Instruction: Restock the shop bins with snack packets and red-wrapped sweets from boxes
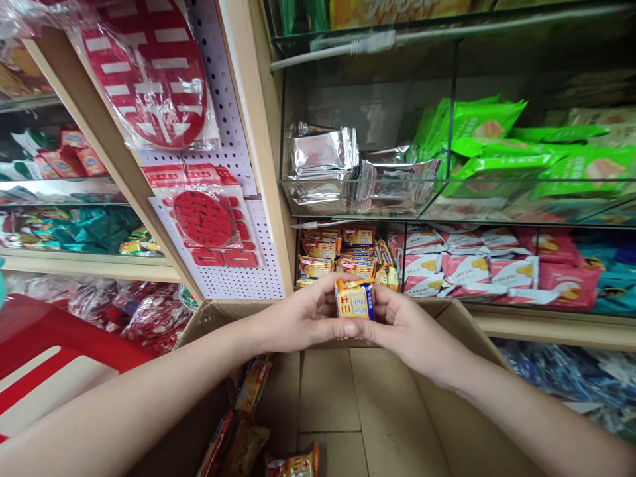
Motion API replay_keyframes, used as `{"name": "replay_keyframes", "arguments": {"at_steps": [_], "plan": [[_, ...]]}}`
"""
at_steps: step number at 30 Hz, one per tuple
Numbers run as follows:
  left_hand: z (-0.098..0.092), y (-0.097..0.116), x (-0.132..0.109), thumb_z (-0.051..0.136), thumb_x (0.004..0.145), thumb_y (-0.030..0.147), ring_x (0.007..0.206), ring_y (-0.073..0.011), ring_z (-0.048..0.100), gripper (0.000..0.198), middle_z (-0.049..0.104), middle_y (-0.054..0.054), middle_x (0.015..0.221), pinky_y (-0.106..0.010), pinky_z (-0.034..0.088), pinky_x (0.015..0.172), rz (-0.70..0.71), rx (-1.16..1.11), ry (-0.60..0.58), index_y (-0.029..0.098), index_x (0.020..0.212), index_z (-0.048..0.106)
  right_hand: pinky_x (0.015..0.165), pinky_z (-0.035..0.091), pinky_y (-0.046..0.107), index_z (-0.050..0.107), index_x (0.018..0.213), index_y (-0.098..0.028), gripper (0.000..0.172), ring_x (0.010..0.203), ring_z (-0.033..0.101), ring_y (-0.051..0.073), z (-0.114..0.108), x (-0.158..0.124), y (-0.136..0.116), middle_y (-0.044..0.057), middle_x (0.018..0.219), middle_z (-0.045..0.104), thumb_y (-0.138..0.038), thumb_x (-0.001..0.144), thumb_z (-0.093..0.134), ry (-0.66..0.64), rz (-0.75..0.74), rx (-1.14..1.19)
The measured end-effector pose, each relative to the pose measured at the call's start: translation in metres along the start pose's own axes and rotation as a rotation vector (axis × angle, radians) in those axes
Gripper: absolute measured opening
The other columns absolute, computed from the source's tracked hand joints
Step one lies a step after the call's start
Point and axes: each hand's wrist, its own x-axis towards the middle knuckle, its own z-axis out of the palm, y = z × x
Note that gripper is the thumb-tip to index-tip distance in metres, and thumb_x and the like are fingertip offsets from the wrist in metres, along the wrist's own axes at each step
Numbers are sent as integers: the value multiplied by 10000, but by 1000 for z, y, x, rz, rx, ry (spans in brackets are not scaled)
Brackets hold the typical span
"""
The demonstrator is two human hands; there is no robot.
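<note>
- Below the fingers and nearest the camera, an open cardboard box (348, 397) shows mostly bare floor. A few orange snack packs (251, 387) lie loose in its corner, down and to the left of the left hand.
- Between the fingers, a small yellow packet (354, 301) is held above the box's far rim, upright, with its printed face turned toward the camera.
- From the packet's left side the left hand (303, 318) closes on it: the thumb lies along its lower edge and the other fingers curl behind.
- From the right side the right hand (407, 328) pinches the packet's right edge with narrow, bent fingers (382, 306). Both hands touch it, and neither is clearly nearer than the other.
- The packet looks close to square, so no long axis can be told. Its side edges run up and down between the two grips.
- Straight beyond the fingertips, slightly up, a shelf compartment holds a pile of matching yellow-orange packets (338, 255), near the held one but apart from it.
- Right of that pile, past a glass divider (403, 258), lie pink packets (467, 268).
- Higher still above the fingers, silver foil packs (322, 162) and green packs (497, 142) fill the upper glass shelf.
- Up and left of the left hand, a white pegboard (248, 265) carries red paper decorations (203, 218).
</note>
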Motion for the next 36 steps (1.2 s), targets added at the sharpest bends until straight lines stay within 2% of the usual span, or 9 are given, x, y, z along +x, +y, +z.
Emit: {"name": "replay_keyframes", "arguments": {"at_steps": [6,10,13,15,18,23,27,31,36], "plan": [[4,3,-5,560,724,96,1051,-148,476,831,350,-76,1285,-239,443,795,-88,111,-112,334,1343,58,768,425,329,589,909,-170,267,875,554,211,-6,-4,2,45,950,617,-315,687,622,-43,-8,-394],[4,9,-6,535,724,94,1025,-154,482,860,420,-84,1192,-218,445,765,-74,186,-77,309,1354,-9,657,439,278,538,980,-185,329,756,560,159,-8,-5,-4,34,892,610,-327,693,613,-51,39,-308],[1,8,-7,501,727,95,755,-104,534,876,505,-68,1033,-182,446,601,-86,322,-24,301,1349,-81,570,419,244,487,986,-179,421,630,509,107,-11,-3,-8,31,862,570,-381,652,644,94,41,-243],[0,5,-8,515,696,91,577,-69,476,910,534,-29,877,-155,394,483,-101,482,-15,284,1352,-85,558,406,237,469,1022,-186,501,611,476,91,-13,-2,-9,33,902,547,-406,619,669,133,18,-220],[-1,0,-10,533,649,81,516,-65,439,948,526,15,727,-150,357,444,-103,633,-65,243,1359,-74,535,369,228,534,990,-196,433,599,443,97,-15,-2,-7,11,810,549,-422,639,652,14,5,-320],[-7,3,-9,563,696,172,622,-88,507,790,569,-30,887,-173,417,531,-110,628,-83,258,1356,138,504,316,226,581,754,-177,260,573,425,110,-16,-3,-7,-14,607,484,-432,745,533,-45,-9,-514],[-14,12,-6,583,723,281,623,-101,540,626,596,-23,814,-203,450,559,-151,511,-54,237,1287,315,521,334,230,539,700,-175,261,578,436,109,-19,-2,-10,-19,614,489,-434,729,550,24,-20,-532],[-22,15,-4,595,708,339,522,-94,521,646,571,17,669,-197,436,462,-146,468,127,246,1279,308,554,385,245,546,801,-183,274,626,514,131,-29,0,-15,9,728,582,-447,729,545,142,-65,-493],[-38,2,0,488,777,378,462,-88,481,469,458,64,495,-189,388,457,-91,606,349,173,1192,417,558,396,271,544,874,-169,316,628,547,165,-50,18,-25,49,733,609,-453,737,530,574,-167,-799]]}}
